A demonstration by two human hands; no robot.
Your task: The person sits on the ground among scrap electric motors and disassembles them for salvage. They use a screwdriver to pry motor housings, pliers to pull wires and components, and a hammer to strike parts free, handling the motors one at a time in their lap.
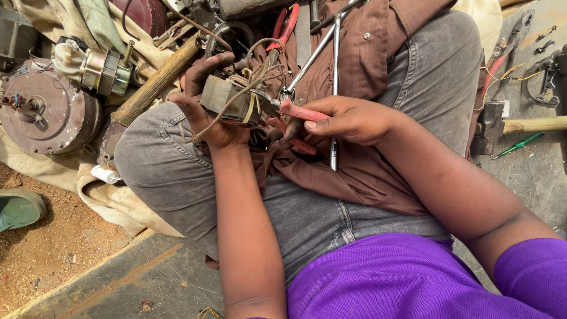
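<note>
Head view, looking down at a seated person's lap. Left hand is closed around a small motor stator, a blocky laminated core with tan and yellowish wires looping out of its top; the fingers wrap its far side and the palm supports it from below, holding it above the left knee. Right hand is clenched on the red handles of a pair of pliers, whose tip meets the right end of the stator; whether the tip pinches a wire cannot be told. Both hands work over a brown cloth spread across grey trousers. A chrome cross-shaped wrench lies on the cloth beyond the right hand. A second pair of red-handled pliers rests further up. At left, on a beige sheet, sit a round rusty motor housing, a small metallic motor and a wooden handle. At right, on the grey floor, lie a hammer and a green screwdriver.
</note>
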